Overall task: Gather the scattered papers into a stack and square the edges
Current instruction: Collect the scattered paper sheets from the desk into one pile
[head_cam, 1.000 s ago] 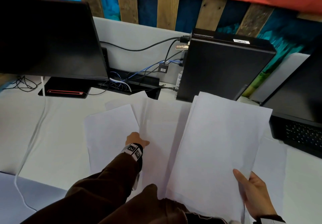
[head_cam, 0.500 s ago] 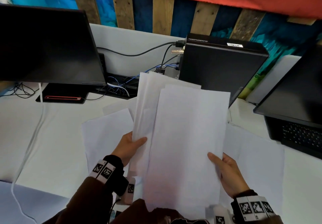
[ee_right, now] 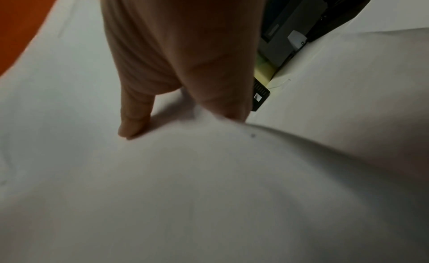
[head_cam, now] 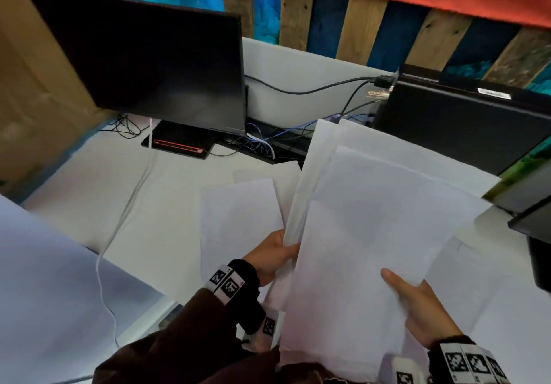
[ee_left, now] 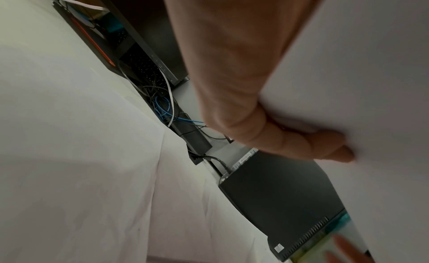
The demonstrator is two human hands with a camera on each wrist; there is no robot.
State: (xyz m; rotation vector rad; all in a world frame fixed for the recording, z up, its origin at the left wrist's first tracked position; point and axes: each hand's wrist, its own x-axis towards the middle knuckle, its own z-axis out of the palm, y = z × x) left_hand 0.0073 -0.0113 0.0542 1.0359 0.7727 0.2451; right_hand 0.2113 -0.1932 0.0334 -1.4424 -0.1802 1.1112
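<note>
A loose bundle of white papers [head_cam: 369, 234] is lifted off the desk, its sheets fanned and uneven at the top. My left hand [head_cam: 274, 256] grips the bundle's left edge, thumb on top [ee_left: 301, 144]. My right hand [head_cam: 417, 303] holds its right side, thumb [ee_right: 134, 120] on the front sheet [ee_right: 209, 184] and fingers behind it. One sheet [head_cam: 238, 219] lies flat on the white desk [head_cam: 89, 192] left of the bundle, partly over another sheet [head_cam: 268, 174]. A further sheet [head_cam: 465, 282] lies under the bundle at the right.
A black monitor [head_cam: 155, 61] stands at the back left, with a tangle of cables [head_cam: 262, 142] beside its base. A black computer case [head_cam: 465, 127] stands behind the papers. A laptop's edge [head_cam: 536, 234] shows at far right. A white cable [head_cam: 125, 222] runs down the desk.
The left hand has left the sheets on the desk and taken the bundle's left edge. The bundle has come to the middle between both hands. The camera has swung left.
</note>
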